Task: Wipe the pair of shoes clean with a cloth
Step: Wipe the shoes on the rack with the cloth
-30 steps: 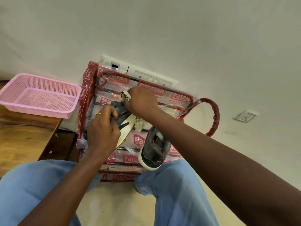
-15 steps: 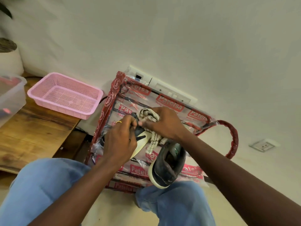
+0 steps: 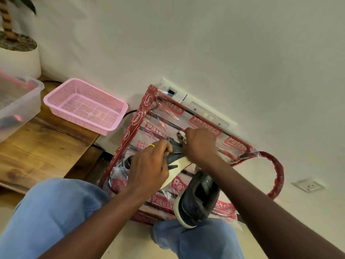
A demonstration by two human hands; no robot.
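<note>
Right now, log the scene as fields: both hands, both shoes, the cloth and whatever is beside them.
left hand: grips dark shoe with cream sole
right hand: grips white patterned cloth at that shoe
other shoe: dark, white-soled, lies on clear red-trimmed plastic bag, no hand on it
beside: pink plastic basket on wooden table

The bag [image 3: 164, 116] is clear, glossy, crinkled plastic with red print. The shoe [image 3: 174, 158] I grip and its mate [image 3: 196, 202] have matt dark uppers, suede perhaps, and smooth pale soles. My cloth [image 3: 182, 136] looks soft and woven. The basket [image 3: 78, 120] is perforated pink plastic, and the table [image 3: 43, 144] is grained wood.
</note>
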